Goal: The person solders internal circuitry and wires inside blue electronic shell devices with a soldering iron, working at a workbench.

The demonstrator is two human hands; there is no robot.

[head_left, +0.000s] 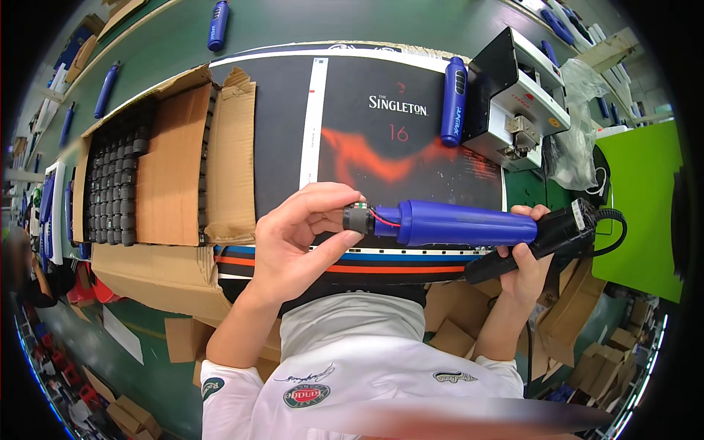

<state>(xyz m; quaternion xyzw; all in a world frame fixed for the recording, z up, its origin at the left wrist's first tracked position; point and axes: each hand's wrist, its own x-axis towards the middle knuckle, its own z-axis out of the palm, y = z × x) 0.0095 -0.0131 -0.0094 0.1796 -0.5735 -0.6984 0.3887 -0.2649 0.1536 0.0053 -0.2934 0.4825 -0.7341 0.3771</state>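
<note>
Far left on the green bench point(169, 37) sits an open cardboard box point(169, 176) packed with rows of small black cylinders point(111, 191), partly covered by a cardboard sheet. Next comes the left hand point(297, 235), its fingers point(334, 196) pinched closed around a small black motor point(357, 218) whose red wire runs into the end of a blue tube housing point(469, 224). That housing lies level above a dark printed mat point(279, 132), just in front of the person's chest. The right hand point(524, 260) is wrapped under the housing's far end and also grips a black corded tool point(550, 238); its palm is hidden. Behind stands another blue housing point(454, 101) beside a black-and-white machine point(517, 95). More blue housings lie along the bench's back edge. Cardboard scraps litter the floor.
</note>
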